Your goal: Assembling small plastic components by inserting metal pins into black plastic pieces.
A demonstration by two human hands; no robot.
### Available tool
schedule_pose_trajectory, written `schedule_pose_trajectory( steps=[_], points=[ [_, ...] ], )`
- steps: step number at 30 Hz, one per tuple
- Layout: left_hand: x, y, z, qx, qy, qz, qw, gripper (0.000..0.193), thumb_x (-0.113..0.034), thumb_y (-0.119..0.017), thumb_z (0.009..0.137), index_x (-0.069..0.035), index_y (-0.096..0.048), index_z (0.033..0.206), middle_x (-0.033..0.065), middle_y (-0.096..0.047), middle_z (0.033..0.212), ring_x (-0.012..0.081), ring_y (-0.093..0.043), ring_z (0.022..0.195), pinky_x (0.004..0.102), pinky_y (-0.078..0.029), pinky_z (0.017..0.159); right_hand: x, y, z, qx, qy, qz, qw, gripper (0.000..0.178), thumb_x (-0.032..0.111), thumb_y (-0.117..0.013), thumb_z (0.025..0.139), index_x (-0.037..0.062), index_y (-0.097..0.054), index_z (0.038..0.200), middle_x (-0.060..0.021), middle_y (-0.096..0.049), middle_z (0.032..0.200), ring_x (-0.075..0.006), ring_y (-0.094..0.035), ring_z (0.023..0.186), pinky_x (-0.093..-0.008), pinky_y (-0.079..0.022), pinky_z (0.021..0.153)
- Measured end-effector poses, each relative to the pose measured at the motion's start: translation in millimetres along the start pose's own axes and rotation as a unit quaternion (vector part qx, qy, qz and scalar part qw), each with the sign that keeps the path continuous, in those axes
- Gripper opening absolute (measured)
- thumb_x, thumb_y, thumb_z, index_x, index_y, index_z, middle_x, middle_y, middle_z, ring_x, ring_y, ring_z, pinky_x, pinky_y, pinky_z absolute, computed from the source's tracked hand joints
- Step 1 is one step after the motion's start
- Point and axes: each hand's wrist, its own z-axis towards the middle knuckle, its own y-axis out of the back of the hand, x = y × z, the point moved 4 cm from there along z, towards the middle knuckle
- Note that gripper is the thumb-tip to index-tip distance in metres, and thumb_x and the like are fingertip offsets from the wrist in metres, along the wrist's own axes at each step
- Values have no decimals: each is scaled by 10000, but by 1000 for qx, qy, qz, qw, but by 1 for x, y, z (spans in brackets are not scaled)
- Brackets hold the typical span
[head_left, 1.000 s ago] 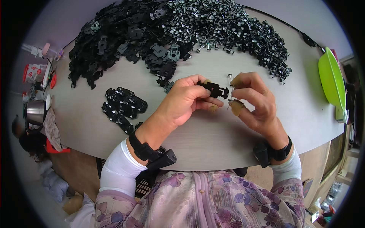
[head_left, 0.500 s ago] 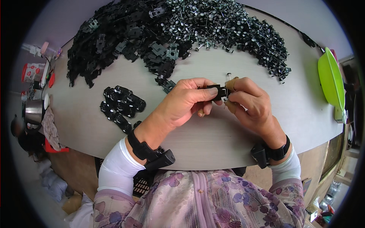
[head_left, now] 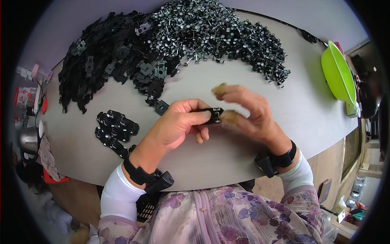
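My left hand (head_left: 172, 124) pinches a small black toy car chassis (head_left: 214, 115) between thumb and fingers, over the near middle of the table. An axle with wheels lies across the chassis's right end. Close to that end is the thumb of my right hand (head_left: 254, 116), wearing a tan finger cover; whether it touches cannot be made out. The other right fingers are spread and lifted, slightly blurred. Left of my left forearm sits a group of chassis with wheels (head_left: 115, 128). Beyond my hands are a heap of bare black chassis (head_left: 101, 61) and a heap of wheeled axles (head_left: 195, 34).
A lime-green basin (head_left: 337, 75) leans on its side at the table's right edge. On the left edge stand a metal pot (head_left: 28, 140), a crumpled cloth (head_left: 48, 156) and a red-and-white container (head_left: 25, 97). The pale table (head_left: 219, 168) has a curved front edge.
The right fingers have spread and lifted off the axle they gripped, which now lies across the chassis end. The left hand still holds the chassis. The whole view has shifted.
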Motion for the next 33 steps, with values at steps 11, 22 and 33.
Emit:
schedule_pose_trajectory(
  steps=[11, 22, 33],
  points=[
    [-31, 41, 3, -150, -88, 293, 940, 104, -82, -601, 896, 7, -631, 941, 34, -629, 779, 82, -626, 637, 205, -511, 545, -62, 69, -12, -93, -171, -331, 923, 222, -76, -598, 730, 14, -602, 933, -89, -606, 909, -242, -602, 794, -314, -493, 712],
    [3, -4, 0, 0, -4, 13, 1000, 194, -115, -580, 926, 39, -608, 1040, 85, -635, 904, 180, -675, 724, 294, -568, 624, -64, 55, -17, -30, -241, -65, 968, 133, -86, -593, 719, 7, -566, 809, -16, -551, 788, -136, -552, 753, -268, -440, 678],
    [8, 8, 8, -31, -21, -27, 999, 365, -241, -494, 996, 85, -579, 1137, 145, -656, 1005, 281, -691, 824, 346, -574, 697, -36, 38, -14, 14, -212, -284, 935, 114, -46, -637, 718, 2, -627, 821, -94, -591, 827, -262, -608, 678, -336, -481, 605]
  ],
)
